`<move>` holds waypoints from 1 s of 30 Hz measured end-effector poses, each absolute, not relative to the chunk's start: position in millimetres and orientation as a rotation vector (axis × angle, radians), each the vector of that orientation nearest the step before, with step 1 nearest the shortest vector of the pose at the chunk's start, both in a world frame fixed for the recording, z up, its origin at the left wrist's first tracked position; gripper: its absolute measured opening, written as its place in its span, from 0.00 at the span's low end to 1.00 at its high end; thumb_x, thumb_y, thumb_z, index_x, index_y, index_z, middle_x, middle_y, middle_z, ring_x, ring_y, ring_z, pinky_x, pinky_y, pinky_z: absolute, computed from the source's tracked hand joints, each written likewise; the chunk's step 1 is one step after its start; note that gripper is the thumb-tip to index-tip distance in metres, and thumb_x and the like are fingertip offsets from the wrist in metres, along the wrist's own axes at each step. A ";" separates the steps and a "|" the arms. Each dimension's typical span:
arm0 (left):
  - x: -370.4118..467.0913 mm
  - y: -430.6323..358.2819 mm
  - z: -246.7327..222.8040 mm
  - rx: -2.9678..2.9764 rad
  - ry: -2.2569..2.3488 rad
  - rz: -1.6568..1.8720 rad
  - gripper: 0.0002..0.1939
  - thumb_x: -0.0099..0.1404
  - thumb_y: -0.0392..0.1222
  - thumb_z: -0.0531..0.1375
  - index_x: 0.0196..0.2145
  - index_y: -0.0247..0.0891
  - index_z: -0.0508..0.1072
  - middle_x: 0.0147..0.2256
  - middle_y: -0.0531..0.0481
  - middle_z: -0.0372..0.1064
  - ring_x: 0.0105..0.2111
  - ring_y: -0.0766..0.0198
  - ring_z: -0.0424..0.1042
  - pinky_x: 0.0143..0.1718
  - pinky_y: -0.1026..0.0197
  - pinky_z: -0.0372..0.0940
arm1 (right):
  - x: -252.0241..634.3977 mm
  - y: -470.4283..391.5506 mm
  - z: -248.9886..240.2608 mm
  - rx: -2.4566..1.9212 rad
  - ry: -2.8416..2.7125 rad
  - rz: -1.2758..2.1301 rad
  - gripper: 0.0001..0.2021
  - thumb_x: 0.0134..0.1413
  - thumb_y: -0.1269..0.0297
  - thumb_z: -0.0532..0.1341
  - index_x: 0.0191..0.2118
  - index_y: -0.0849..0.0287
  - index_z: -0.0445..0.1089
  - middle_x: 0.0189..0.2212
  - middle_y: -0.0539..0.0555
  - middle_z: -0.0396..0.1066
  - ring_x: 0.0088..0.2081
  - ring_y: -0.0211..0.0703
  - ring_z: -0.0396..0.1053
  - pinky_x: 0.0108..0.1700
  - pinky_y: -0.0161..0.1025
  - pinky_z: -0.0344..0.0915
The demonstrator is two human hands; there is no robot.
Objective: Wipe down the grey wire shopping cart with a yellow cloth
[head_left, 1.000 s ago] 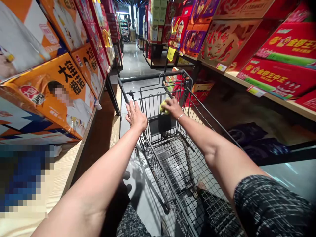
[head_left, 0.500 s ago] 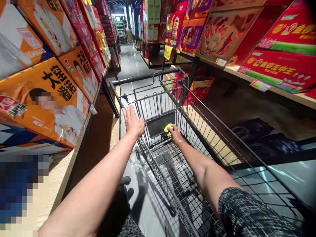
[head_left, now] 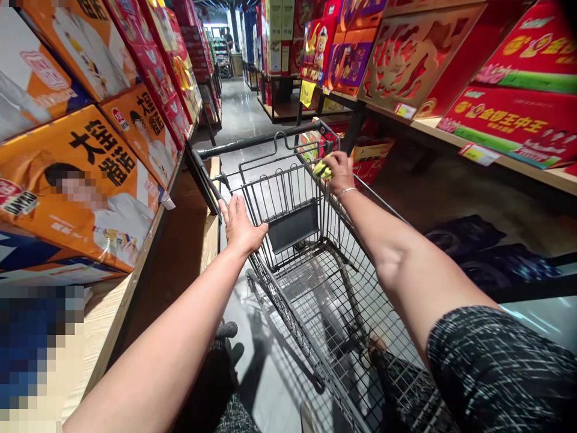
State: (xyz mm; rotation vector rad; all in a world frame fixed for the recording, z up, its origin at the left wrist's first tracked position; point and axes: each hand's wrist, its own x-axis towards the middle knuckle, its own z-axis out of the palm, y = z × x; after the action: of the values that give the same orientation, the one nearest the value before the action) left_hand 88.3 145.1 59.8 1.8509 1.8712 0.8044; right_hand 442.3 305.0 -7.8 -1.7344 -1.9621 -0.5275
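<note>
At the near right of the shopping cart (head_left: 288, 316), a dark patterned sleeve (head_left: 500, 361) covers the person's upper right arm; both bare forearms reach forward over the wire basket. The left hand (head_left: 241, 228) rests on the cart's left top rail, fingers stretched out a little apart, thumb held wide. Further along, at the cart's far right corner, the right hand (head_left: 341, 171) has its fingers curled round a yellow cloth (head_left: 323, 169), bunching it; whether the cloth touches the wire there cannot be told. The cloth is likely light, soft and unbreakable, easily gripped anywhere, though loose folds could snag on the wire. The cart looks stiff and may roll if pushed; its smooth rail or the handle bar (head_left: 256, 141) at its far end seems the surest hold. Inside the cart's far end, a dark panel (head_left: 294, 227) interrupts the wires. Stacked orange boxes (head_left: 40, 150) crowd the cart's left, and a wooden shelf edge (head_left: 541, 180) bearing red boxes (head_left: 509, 129) overhangs its right, leaving little room for elbows. Beyond the cart, a shiny aisle floor (head_left: 238, 96) runs between more stacked boxes towards a distant person (head_left: 228, 39).
</note>
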 end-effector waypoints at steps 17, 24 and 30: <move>95.9 136.7 67.3 1.902 2.013 0.642 0.44 0.62 0.45 0.65 0.72 0.39 0.55 0.76 0.38 0.35 0.76 0.41 0.25 0.71 0.31 0.44 | 411.4 179.5 -61.1 -2.412 -2.178 -0.019 0.22 0.62 0.65 0.57 0.61 0.47 0.71 0.57 0.65 0.65 0.53 0.59 0.65 0.49 0.49 0.65; 90.8 150.6 82.3 2.278 1.947 0.535 0.47 0.60 0.51 0.68 0.72 0.43 0.58 0.77 0.44 0.22 0.74 0.39 0.13 0.72 0.34 0.25 | 445.9 216.1 32.8 -2.044 -2.043 -0.805 0.21 0.69 0.64 0.50 0.62 0.54 0.68 0.65 0.64 0.58 0.64 0.62 0.50 0.61 0.63 0.50; 68.4 207.2 78.9 2.521 1.750 0.436 0.48 0.61 0.64 0.64 0.73 0.49 0.57 0.77 0.54 0.24 0.74 0.40 0.16 0.71 0.42 0.12 | 451.1 204.5 -45.8 -2.017 -2.391 -0.551 0.19 0.68 0.68 0.49 0.57 0.54 0.71 0.67 0.58 0.61 0.71 0.57 0.44 0.69 0.60 0.40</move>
State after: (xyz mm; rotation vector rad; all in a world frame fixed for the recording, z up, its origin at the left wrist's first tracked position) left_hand 68.4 207.2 78.9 2.5214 1.7499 0.4364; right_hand 451.1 204.5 -45.8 -2.0173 -2.3915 -0.5511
